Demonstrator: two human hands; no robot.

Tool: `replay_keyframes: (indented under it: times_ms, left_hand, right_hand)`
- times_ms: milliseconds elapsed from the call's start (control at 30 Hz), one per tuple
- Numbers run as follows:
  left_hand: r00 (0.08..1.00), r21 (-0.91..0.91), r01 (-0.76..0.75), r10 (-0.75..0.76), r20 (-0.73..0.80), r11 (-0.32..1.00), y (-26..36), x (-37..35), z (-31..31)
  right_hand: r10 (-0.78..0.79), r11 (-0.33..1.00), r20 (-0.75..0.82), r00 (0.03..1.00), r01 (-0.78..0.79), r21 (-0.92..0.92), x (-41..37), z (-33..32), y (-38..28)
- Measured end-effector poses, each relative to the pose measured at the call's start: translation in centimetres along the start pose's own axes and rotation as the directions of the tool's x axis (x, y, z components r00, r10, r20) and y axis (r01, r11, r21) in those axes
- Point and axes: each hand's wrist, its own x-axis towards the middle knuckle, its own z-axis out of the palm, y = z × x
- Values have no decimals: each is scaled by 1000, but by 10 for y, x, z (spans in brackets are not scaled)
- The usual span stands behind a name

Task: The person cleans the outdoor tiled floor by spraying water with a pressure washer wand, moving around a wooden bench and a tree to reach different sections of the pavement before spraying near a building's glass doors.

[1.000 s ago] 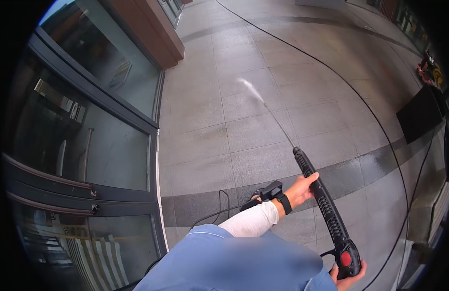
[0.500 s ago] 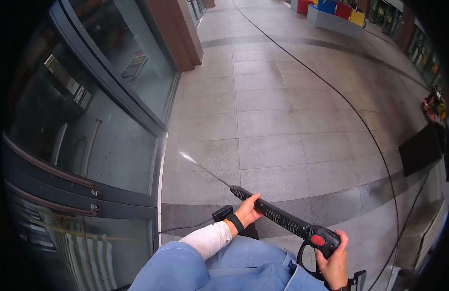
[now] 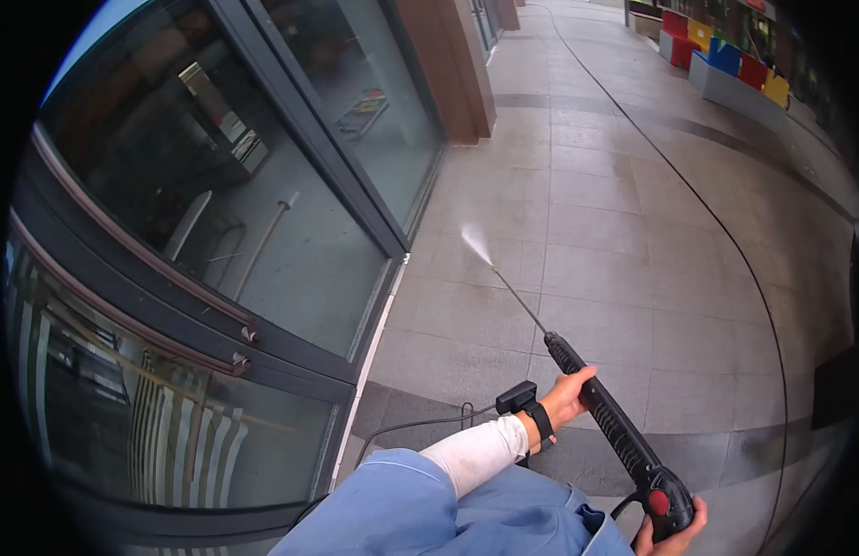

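A black pressure washer gun with a thin metal lance crosses the lower right, its tip pointing up and left. White spray fans out from the nozzle over the paved floor. My left hand is wrapped round the forward part of the barrel; a black strap with a small box sits on that wrist. At the rear, beside a red round cap, my right hand grips the handle. Its fingers show only in part, and I cannot see whether one presses the trigger.
Glass doors with dark frames and long handles stand close on my left, and a brown pillar rises beyond them. A black hose runs along the grey tiles on the right. Coloured seats are at the far right.
My view has turned left, so the doors fill more of it. The lance now points more steeply forward, and its spray lands farther along the floor. Both hands keep their hold.
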Motion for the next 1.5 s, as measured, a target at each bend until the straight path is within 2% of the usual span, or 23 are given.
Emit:
replay_keyframes:
  times_ms: [67, 100, 233, 333, 400, 533, 600, 633, 667, 733, 800, 867, 933, 967, 1000, 1067, 1100, 1167, 1267, 1333, 1400, 1433, 1500]
  left_hand:
    - [996, -19, 85, -86, -29, 996, -17, 0, -15]
    - [996, -47, 79, -81, -41, 996, -18, -2, -15]
    - [999, -44, 17, -19, -35, 999, -6, -24, -13]
    - [995, 7, -87, 87, 41, 996, 17, -16, -11]
    - [991, 15, -136, 136, 18, 991, 20, -3, -4]
    - [992, -1, 123, -123, 16, 992, -29, 31, 43]
    - [964, 178, 212, -236, 126, 961, -84, 46, 72]
    - [944, 252, 279, -313, 107, 927, -116, 46, 95]
    - [896, 325, 366, -425, 131, 872, -153, 56, 111]
    - [831, 424, 398, -515, 208, 814, -221, 52, 144]
    - [815, 487, 394, -541, 207, 779, -257, 32, 173]
    - [829, 480, 373, -518, 213, 794, -258, 20, 180]
    - [807, 440, 381, -525, 271, 813, -236, 29, 161]
    - [825, 410, 385, -507, 248, 827, -219, 36, 141]
    - [844, 379, 387, -489, 222, 840, -199, 42, 115]
    - [882, 274, 438, -468, 52, 856, -157, 47, 48]
    - [902, 213, 429, -431, -39, 878, -137, 45, 11]
    - [852, 31, 507, -495, -171, 862, -99, 16, -30]
    - [797, -18, 452, -412, -443, 892, -90, -5, -66]
    - [754, 16, 486, -410, -513, 874, -104, 6, -63]
    - [731, 26, 643, -604, -318, 765, -140, 54, -79]
    - [739, 190, 663, -593, -319, 724, -167, 62, -51]
    - [724, 409, 681, -645, -246, 608, -234, 74, 23]
  right_hand:
    - [31, 999, 33, 999, -31, 13, -3, -7, -2]
    - [-116, 989, 56, 992, 120, -83, 3, -11, -1]
    - [-110, 992, 84, 990, 115, -58, -2, -17, 14]
    - [-54, 983, 44, 998, 45, 180, 2, 4, 18]
    - [4, 982, 44, 999, -12, 190, 1, 8, 20]
    - [106, 994, -67, 992, -107, -12, -10, -16, 37]
    - [268, 963, -244, 932, -249, 106, -33, -25, 55]
    - [454, 886, -305, 837, -386, 258, -45, -30, 58]
    - [385, 920, -463, 799, -373, 122, -65, -29, 79]
    - [295, 818, -566, 770, -510, -267, -91, -45, 87]
    - [403, 783, -730, 551, -621, -36, -110, -46, 96]
    - [389, 657, -718, 577, -720, -222, -121, -57, 95]
    - [538, 816, -594, 598, -545, 192, -101, -59, 91]
    - [706, 708, -412, 576, -563, 426, -103, -57, 101]
    - [633, 763, -386, 671, -457, 457, -91, -49, 107]
    - [541, 838, -284, 792, -476, 268, -65, -42, 109]
    - [386, 922, -196, 901, -370, 115, -59, -34, 125]
    - [487, 835, 137, 863, -505, 218, -39, -21, 132]
    - [469, 854, 309, 828, -514, 83, -28, -12, 138]
    - [518, 833, 239, 821, -548, 78, -41, -12, 142]
    - [631, 752, 99, 769, -638, 165, -63, -27, 140]
    - [716, 676, 3, 698, -695, 245, -83, -26, 142]
    - [709, 699, -342, 617, -679, 224, -101, -32, 122]
